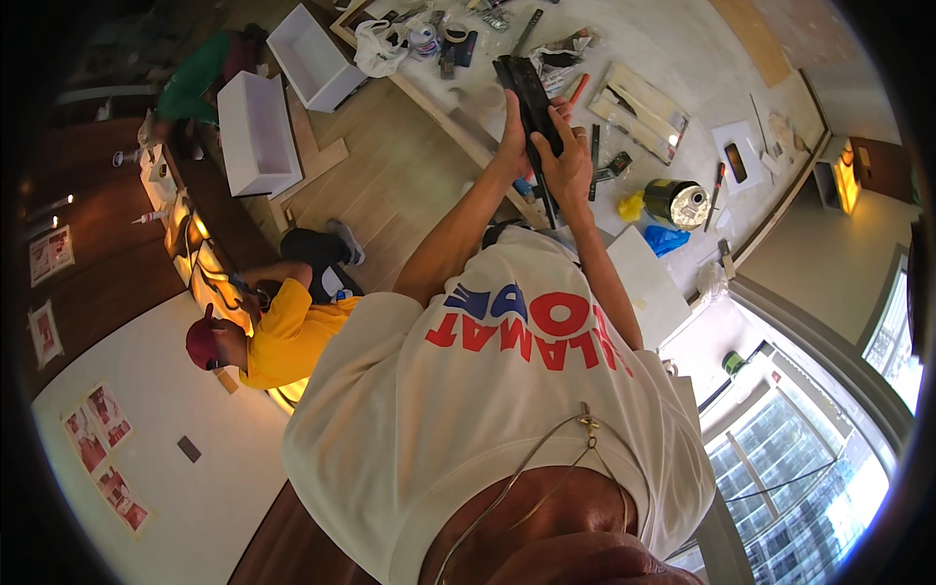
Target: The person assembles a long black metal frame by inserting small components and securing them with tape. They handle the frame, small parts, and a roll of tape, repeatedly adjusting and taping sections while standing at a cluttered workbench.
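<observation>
**Long black bar [533,102] held by the left hand [509,146] and the right hand [568,168]**

The bar is gripped from both sides, the fingers curled round its edges rather than spread. The right thumb is laid along the upper face; the fingertips beneath are hidden, so their exact contact cannot be told. The bar is held between the palms, one end projecting ahead of the fingers, the other running back between the forearms toward the body.

Stiffness is suggested by the straight, unbent edges; a modest weight may be inferred, though the material cannot be confirmed. The smooth faces may prove slippery, and the long ends would be apt to tip. A hold is best taken near mid-length, by the edges, with both hands. In appearance the bar is narrow and dark, with a faint sheen and lengthwise lines.

Just beyond the fingers, to the right, a slim red-orange object [578,89] is seen on the pale worktable [624,39]. Farther right are placed a flat cream panel [639,112] and, nearer the body, a metal can [678,205] beside crumpled blue plastic [666,241]. Well to the left of the fingers, white boxes [255,132] and a co-worker in a yellow shirt [292,327] are shown.
</observation>
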A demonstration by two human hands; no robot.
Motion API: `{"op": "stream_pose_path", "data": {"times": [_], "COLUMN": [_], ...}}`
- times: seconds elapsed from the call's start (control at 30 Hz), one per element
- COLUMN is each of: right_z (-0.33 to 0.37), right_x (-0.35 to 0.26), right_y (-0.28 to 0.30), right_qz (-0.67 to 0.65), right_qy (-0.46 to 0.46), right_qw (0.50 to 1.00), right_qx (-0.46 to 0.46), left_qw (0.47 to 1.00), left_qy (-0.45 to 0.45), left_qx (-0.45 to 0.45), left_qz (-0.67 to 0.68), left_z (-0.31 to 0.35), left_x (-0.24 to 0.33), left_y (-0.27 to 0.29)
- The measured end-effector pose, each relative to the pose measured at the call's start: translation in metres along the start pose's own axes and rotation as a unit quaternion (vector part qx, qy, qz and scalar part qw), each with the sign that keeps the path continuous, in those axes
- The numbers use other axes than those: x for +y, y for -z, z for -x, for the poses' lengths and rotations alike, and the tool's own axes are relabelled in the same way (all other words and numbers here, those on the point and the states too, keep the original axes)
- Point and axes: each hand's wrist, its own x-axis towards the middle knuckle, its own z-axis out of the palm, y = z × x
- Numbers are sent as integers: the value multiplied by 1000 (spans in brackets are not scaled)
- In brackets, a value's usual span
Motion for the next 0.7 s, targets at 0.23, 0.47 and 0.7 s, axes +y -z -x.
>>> {"op": "stream_pose_path", "data": {"times": [0.23,0.47,0.7], "right_z": [-10,-5,37], "right_x": [-11,-17,-25], "right_y": [-15,-25,-10], "right_qz": [36,0,10], "right_qy": [70,129,-33], "right_qw": [996,991,982], "right_qx": [40,-47,-184], "left_qw": [998,997,985], "left_qy": [1,17,-71], "left_qx": [-66,18,-50], "left_qz": [20,73,150], "left_z": [-13,8,-11], "left_x": [-1,30,61], "left_y": [30,21,38]}}
